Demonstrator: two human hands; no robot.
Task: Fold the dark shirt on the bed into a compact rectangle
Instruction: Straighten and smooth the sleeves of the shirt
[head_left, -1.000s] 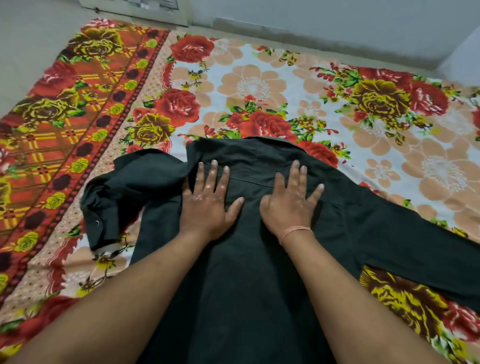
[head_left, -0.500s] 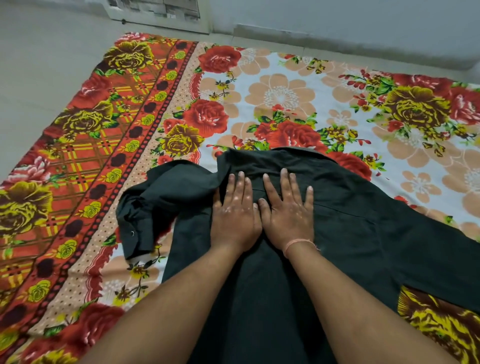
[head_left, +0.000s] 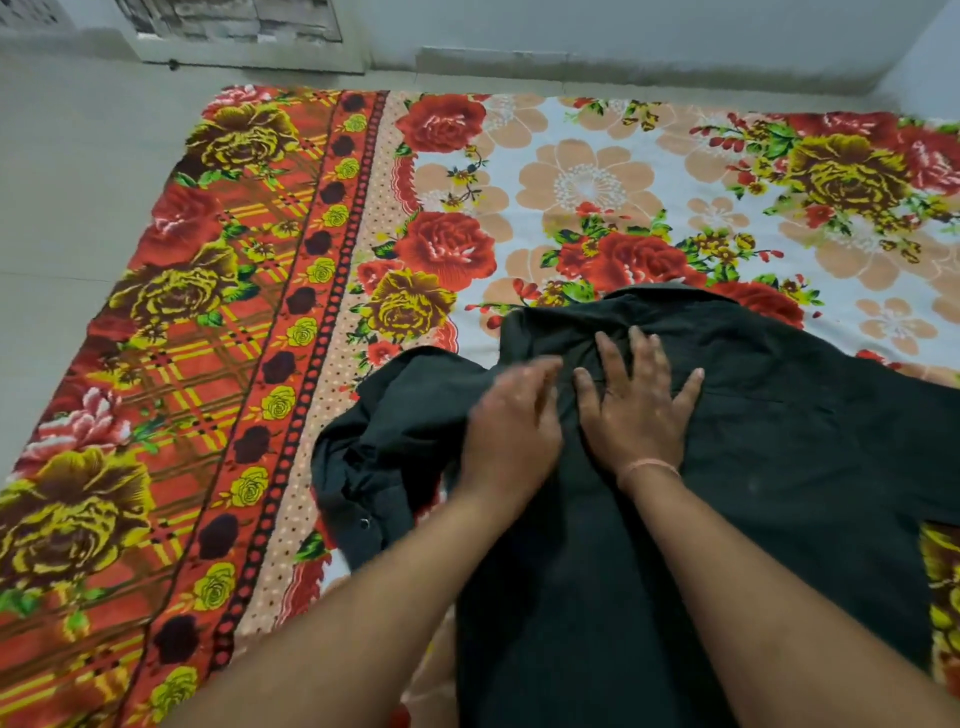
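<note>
The dark shirt (head_left: 779, 447) lies spread back-up on the flowered bedsheet (head_left: 587, 182), collar at the far end. Its left sleeve (head_left: 374, 467) is bunched in a crumpled heap at the left, a button showing on it. My right hand (head_left: 636, 410) lies flat on the upper back of the shirt with fingers spread, a thin thread band on the wrist. My left hand (head_left: 511, 421) is blurred beside it, fingers straight, over the shirt's left shoulder where the sleeve begins. The lower part of the shirt is hidden under my forearms.
The sheet's red and yellow border (head_left: 197, 322) runs down the left. Bare pale floor (head_left: 67, 208) lies beyond it at the left and back. A wall (head_left: 623, 31) with a low frame stands at the far end. The shirt's right sleeve reaches the frame's right edge.
Both hands slid together to the middle of the upper back, then my left hand moved leftward toward the bunched sleeve. My view shifted left, so the shirt sits further right.
</note>
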